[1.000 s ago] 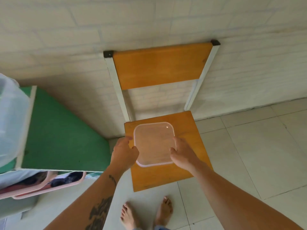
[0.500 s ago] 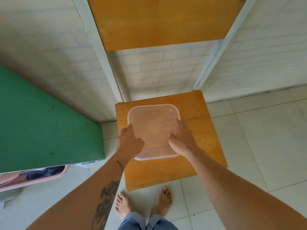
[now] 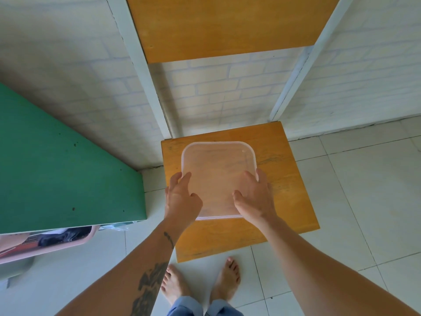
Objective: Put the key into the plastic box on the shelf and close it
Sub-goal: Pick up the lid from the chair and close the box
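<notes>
A clear square plastic box (image 3: 217, 169) with its lid on lies on the orange wooden chair seat (image 3: 287, 190). My left hand (image 3: 181, 199) grips its near left edge, thumb on top. My right hand (image 3: 255, 197) holds its near right edge, fingers spread over the lid. I cannot see a key anywhere; the box's inside looks hazy through the lid.
The chair's orange backrest (image 3: 223, 26) on white posts stands against a white brick wall. A green shelf top (image 3: 57, 174) is at the left, with a pink tray (image 3: 45, 245) under it. My bare feet (image 3: 200, 281) stand on white floor tiles before the chair.
The camera has come closer and tilted down over the chair. Both hands stay on the box's near edges; my right fingers have spread further over the lid.
</notes>
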